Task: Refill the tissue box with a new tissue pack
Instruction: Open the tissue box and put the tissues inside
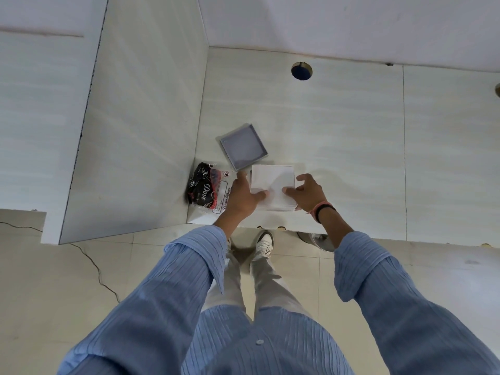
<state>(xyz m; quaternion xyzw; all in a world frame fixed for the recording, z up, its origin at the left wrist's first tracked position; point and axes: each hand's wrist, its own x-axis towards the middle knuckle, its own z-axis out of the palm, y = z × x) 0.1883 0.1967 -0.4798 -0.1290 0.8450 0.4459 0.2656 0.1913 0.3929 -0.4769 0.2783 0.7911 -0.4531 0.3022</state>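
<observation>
Both hands, left hand (242,194) and right hand (307,193), spread-fingered, grip the white tissue stack (273,182) near the desk (351,147) front edge.

Soft, even daylight is washing over the pale counter (351,147); my hands are casting only faint shadows. The wide lens is bending the edges, and my near sleeves (405,307) are looking slightly soft.

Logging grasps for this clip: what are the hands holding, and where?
Both hands, left and right, grip the white tissue stack at its near edge.
</observation>
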